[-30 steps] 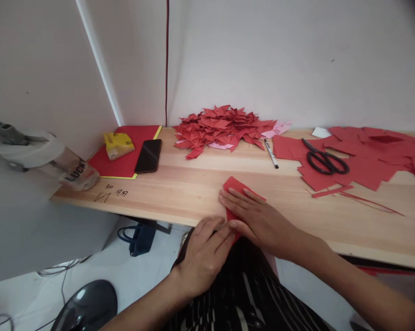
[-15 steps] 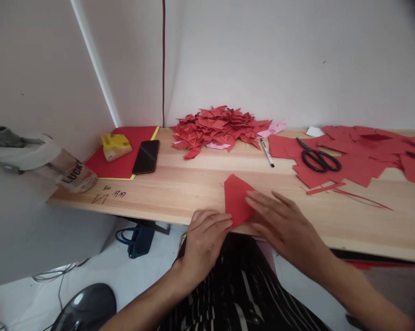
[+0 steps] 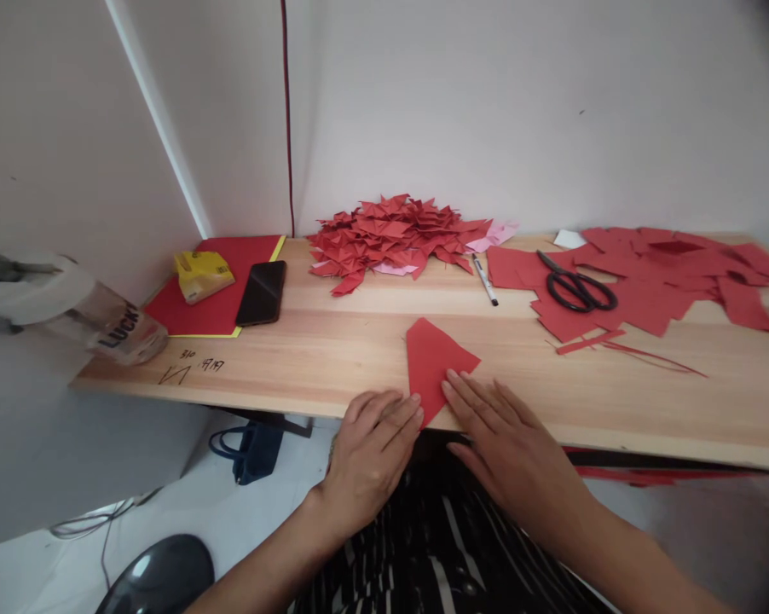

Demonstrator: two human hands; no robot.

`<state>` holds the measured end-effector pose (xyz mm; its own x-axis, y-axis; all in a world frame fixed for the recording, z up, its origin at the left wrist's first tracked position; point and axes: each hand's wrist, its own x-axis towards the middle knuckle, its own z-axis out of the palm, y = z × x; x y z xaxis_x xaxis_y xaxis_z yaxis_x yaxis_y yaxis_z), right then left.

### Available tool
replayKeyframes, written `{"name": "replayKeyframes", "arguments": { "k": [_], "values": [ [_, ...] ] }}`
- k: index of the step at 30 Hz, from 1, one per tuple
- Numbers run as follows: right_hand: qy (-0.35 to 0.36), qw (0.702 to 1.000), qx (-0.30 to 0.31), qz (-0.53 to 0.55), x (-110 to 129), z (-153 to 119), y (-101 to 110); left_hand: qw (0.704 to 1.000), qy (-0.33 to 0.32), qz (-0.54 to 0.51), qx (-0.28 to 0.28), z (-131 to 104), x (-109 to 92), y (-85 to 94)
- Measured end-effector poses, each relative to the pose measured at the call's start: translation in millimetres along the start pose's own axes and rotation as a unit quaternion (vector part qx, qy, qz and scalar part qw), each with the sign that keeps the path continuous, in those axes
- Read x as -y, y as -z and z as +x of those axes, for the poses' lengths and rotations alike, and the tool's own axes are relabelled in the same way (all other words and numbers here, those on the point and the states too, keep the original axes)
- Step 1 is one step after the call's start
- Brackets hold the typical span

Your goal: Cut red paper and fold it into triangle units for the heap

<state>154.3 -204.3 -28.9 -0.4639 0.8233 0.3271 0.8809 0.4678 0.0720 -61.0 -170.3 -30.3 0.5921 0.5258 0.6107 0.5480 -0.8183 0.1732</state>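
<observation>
A folded piece of red paper [image 3: 430, 354] lies near the table's front edge, pointed toward me at the bottom and with a corner out to the right. My left hand [image 3: 378, 448] holds its lower left edge, fingers bent together over it and the thumb hidden. Flat on the paper's lower right side rest the fingertips of my right hand [image 3: 503, 435]; those fingers are stretched out, with the thumb apart below the table edge.
Behind the paper rises a heap of folded red paper pieces [image 3: 384, 243]. Black-handled scissors [image 3: 580, 288] lie on red sheets [image 3: 640, 298] to the right, near a pen [image 3: 485, 281]. Leftward are a phone [image 3: 261, 292], a yellow packet [image 3: 202, 275] and a clear bottle [image 3: 119, 328].
My right hand has slid down and left along the paper, from its right corner to its lower right side. My left hand keeps its place on the paper. The view has shifted slightly.
</observation>
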Motion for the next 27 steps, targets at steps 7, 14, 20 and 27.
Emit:
{"name": "replayKeyframes", "arguments": {
  "k": [7, 14, 20, 27],
  "values": [
    [0.0, 1.0, -0.013, 0.003, -8, -2, 2, 0.999, 0.018, -0.035, -0.032, -2, 1, -5.0],
    [0.007, 0.994, -0.064, 0.09, -8, 19, 17, 0.978, 0.099, -0.157, -0.097, 14, -2, -3.7],
    [0.0, 0.976, -0.128, 0.178, -2, 31, 32, 0.897, 0.296, -0.258, -0.202, 34, 13, 12.3],
    [0.138, 0.96, 0.114, 0.213, 17, 66, 7, 0.888, 0.268, -0.22, -0.302, 32, 27, 28.0]
  ]
}}
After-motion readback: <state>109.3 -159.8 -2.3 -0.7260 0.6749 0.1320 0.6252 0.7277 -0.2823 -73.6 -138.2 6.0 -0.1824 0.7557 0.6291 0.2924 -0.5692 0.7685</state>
